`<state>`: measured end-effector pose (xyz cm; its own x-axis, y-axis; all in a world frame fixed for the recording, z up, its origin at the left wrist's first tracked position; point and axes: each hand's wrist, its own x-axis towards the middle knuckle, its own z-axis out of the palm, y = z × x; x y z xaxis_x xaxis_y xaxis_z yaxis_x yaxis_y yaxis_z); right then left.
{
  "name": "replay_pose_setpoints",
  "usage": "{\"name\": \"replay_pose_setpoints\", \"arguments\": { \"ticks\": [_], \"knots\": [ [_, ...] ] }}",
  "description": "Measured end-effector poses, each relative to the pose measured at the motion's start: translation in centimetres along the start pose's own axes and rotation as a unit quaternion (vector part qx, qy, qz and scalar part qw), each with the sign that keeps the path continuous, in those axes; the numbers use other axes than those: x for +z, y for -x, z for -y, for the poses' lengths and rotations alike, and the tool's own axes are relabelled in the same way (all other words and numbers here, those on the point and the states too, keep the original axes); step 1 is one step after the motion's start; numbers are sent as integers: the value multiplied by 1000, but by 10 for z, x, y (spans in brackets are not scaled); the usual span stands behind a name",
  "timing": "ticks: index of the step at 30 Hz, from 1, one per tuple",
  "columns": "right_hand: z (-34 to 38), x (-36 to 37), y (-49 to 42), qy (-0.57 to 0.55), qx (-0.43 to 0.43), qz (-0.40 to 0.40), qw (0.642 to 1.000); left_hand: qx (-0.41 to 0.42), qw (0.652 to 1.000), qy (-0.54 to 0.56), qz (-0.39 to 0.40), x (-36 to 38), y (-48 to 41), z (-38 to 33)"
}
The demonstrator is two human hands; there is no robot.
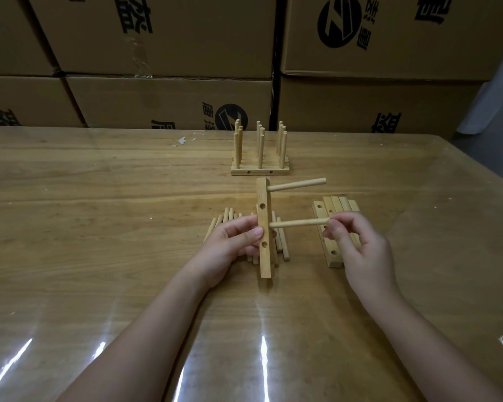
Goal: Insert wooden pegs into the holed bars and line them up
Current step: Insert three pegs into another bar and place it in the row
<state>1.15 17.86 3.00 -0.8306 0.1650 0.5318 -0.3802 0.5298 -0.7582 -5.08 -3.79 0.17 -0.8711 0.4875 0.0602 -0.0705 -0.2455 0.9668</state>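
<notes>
My left hand [230, 245] grips a wooden holed bar [264, 227] held upright above the table. One peg [296, 184] sticks out to the right from the bar's top hole. A second peg [299, 223] sits in the bar's middle, and my right hand [357, 242] pinches its free end. Loose pegs [224, 221] lie in a pile behind my left hand. Several bare holed bars [328, 216] lie side by side behind my right hand. Further back, finished bars with upright pegs [260, 158] stand in a row.
The wooden table [99, 213] has a glossy clear cover with glare near its front. Stacked cardboard boxes [172, 53] form a wall along the far edge. A scrap of torn tape [183, 140] lies at the back left.
</notes>
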Motion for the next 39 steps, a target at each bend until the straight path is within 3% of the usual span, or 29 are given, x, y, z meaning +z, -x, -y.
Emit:
{"name": "replay_pose_setpoints", "arguments": {
  "ticks": [5, 8, 12, 15, 19, 23, 27, 39],
  "knots": [
    [-3, 1, 1, -63, 39, 0, 997, 13, 999, 36, -8, -1, -2, -1],
    [-7, 3, 3, 52, 5, 64, 997, 20, 995, 87, -35, -4, -3, -1],
    [-12, 11, 8, 253, -59, 274, 926, 30, 986, 154, -65, -7, -5, -2],
    [-16, 14, 10, 322, -80, 348, 877, 31, 980, 178, -79, -6, -6, -3],
    [-17, 14, 9, 345, -96, 326, 875, 29, 982, 171, -80, -4, -6, -3],
    [-15, 12, 8, 368, -115, 228, 894, 28, 980, 179, -79, -5, -6, -4],
    [-15, 12, 9, 394, -106, 277, 870, 28, 981, 178, -78, -5, -6, -3],
    [-15, 17, 8, 417, -82, 215, 880, 18, 979, 181, -91, -4, -4, -6]
  ]
}}
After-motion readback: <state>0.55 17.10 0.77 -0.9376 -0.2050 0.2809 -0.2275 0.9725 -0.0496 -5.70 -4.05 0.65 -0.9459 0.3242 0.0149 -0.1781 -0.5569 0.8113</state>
